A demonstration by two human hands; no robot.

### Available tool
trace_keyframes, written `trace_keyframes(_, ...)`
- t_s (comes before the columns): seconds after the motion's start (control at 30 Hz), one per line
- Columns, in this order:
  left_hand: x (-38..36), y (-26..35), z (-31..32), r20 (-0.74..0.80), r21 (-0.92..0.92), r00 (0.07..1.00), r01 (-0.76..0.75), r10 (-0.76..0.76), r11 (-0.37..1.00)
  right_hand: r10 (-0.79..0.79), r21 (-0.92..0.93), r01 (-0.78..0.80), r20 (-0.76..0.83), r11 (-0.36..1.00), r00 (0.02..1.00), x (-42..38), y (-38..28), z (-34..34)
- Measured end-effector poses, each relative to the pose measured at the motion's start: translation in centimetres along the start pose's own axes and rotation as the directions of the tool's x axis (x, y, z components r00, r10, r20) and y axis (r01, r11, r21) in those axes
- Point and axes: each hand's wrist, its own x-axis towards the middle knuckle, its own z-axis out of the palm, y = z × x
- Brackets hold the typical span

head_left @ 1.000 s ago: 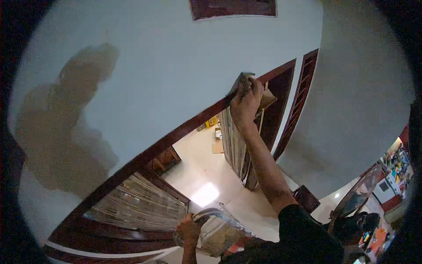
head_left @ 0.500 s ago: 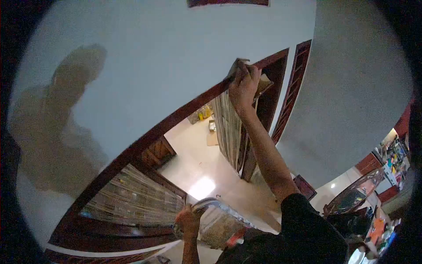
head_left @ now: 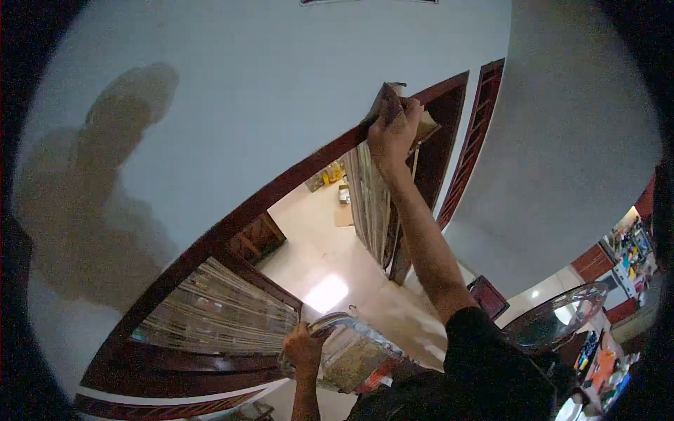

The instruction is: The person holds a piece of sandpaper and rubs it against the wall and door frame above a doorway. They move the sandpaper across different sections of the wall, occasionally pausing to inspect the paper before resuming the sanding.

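My right hand (head_left: pixel 394 139) reaches up to the dark red-brown door frame (head_left: pixel 302 168), its fingers closed round a brownish-grey cloth (head_left: pixel 386 103). Part of the cloth sticks up above the frame's edge, against the wall. Lower down, my left hand (head_left: pixel 305 347) is wrapped round a curved metal rail (head_left: pixel 333 320). The rail looks like the top of a step ladder, with a worn, stained panel (head_left: pixel 357 361) below it. My palm hides the rail's near end.
Striped curtains (head_left: pixel 225 309) hang at the doorway's left, with another curtain (head_left: pixel 368 203) at its right. Through the opening are a pale floor (head_left: pixel 309 245) and a brown wooden cabinet (head_left: pixel 256 242). At right stand an oval glass-topped table (head_left: pixel 554 316) and cluttered shelves (head_left: pixel 635 245).
The view has shifted slightly. The cloth in my right hand now stands up a little more above the frame. My left hand keeps its hold on the rail.
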Motion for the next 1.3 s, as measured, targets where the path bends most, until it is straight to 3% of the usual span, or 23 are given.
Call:
trace_keyframes(0.07,0.2,0.7,-0.2,0.014,0.054,1.000,0.007,-0.007,0.998,-0.048,0.018,0.048,0.012,0.999,0.999,0.7,0.3,-0.3)
trace_keyframes(0.17,-0.4,0.6,-0.6,0.004,-0.076,1.000,0.009,-0.009,0.997,0.103,0.077,-0.102,-0.009,0.992,0.995,0.1,-0.6,-0.2)
trace_keyframes(0.23,0.0,0.8,-0.3,-0.065,-0.059,0.998,-0.018,0.014,0.998,0.029,-0.042,-0.029,-0.002,0.999,1.000,0.0,-0.7,-0.4)
trace_keyframes(0.37,0.5,0.1,0.9,-0.091,-0.166,0.996,-0.021,0.006,0.986,0.042,-0.044,-0.044,-0.034,0.998,0.999,1.3,-1.4,0.0)
trace_keyframes(0.43,0.4,0.0,0.8,-0.071,-0.127,0.997,-0.002,-0.007,0.992,0.324,-0.069,-0.317,0.154,0.946,0.933,1.2,-2.2,0.2)
trace_keyframes(0.57,0.2,1.0,-1.2,-0.024,-0.024,1.000,-0.014,0.013,1.000,0.149,0.036,-0.153,0.100,0.988,0.984,-0.3,-2.3,-2.3)
trace_keyframes(0.63,-0.4,1.2,-2.1,-0.074,-0.105,0.997,-0.032,0.024,0.994,0.181,0.140,-0.230,0.295,0.963,0.938,-0.2,-3.1,-5.1)
trace_keyframes(0.67,-0.4,1.0,-2.1,-0.077,-0.108,0.997,-0.036,0.028,0.994,0.178,0.139,-0.225,0.291,0.964,0.940,0.1,-3.2,-6.0)
trace_keyframes(0.73,-0.3,0.7,-1.8,-0.091,-0.083,0.993,-0.089,0.081,0.993,0.345,0.055,-0.376,0.293,0.925,0.892,1.4,-3.9,-7.7)
trace_keyframes(0.77,-0.3,0.5,-1.3,-0.096,-0.088,0.992,-0.089,0.081,0.992,0.269,0.158,-0.294,0.161,0.943,0.950,1.8,-3.2,-7.4)
trace_keyframes(0.9,0.1,-0.3,-0.2,-0.071,-0.102,0.996,-0.057,0.050,0.993,0.182,0.073,-0.188,0.073,0.979,0.980,4.1,-2.0,-4.8)
trace_keyframes(0.97,-0.1,-0.1,-0.3,-0.121,-0.086,0.991,-0.063,0.052,0.994,0.485,-0.044,-0.486,0.186,0.873,0.854,5.7,-3.4,-3.5)
trace_keyframes(1.0,0.1,0.2,-0.4,-0.122,-0.091,0.991,-0.065,0.054,0.994,0.481,-0.045,-0.482,0.184,0.875,0.857,4.9,-3.4,-2.3)
trace_keyframes(1.07,0.0,0.4,-1.0,0.009,-0.108,1.000,0.029,-0.028,0.994,0.214,-0.152,-0.200,0.083,0.968,0.973,2.1,-2.3,-0.2)
trace_keyframes(1.13,0.6,0.4,0.6,-0.075,-0.107,0.997,-0.026,0.018,0.994,0.214,-0.135,-0.196,0.131,0.971,0.968,2.3,-1.8,-0.3)
trace_keyframes(1.2,0.4,-0.4,0.6,-0.141,-0.071,0.987,-0.082,0.072,0.994,0.049,-0.031,-0.049,-0.014,0.998,0.999,2.0,0.2,0.7)
trace_keyframes(1.23,0.6,0.4,0.2,-0.117,-0.074,0.992,-0.052,0.043,0.996,0.405,-0.084,-0.396,0.150,0.914,0.902,4.2,-2.0,-1.0)
trace_keyframes(1.27,0.2,0.3,0.0,-0.078,-0.069,0.997,-0.017,0.012,0.998,0.410,-0.093,-0.400,0.156,0.912,0.899,3.8,-1.8,-0.9)
trace_keyframes(1.3,0.1,0.0,-0.2,-0.071,-0.064,0.997,-0.014,0.010,0.998,0.238,-0.049,-0.235,0.070,0.971,0.969,3.6,-1.3,-0.5)
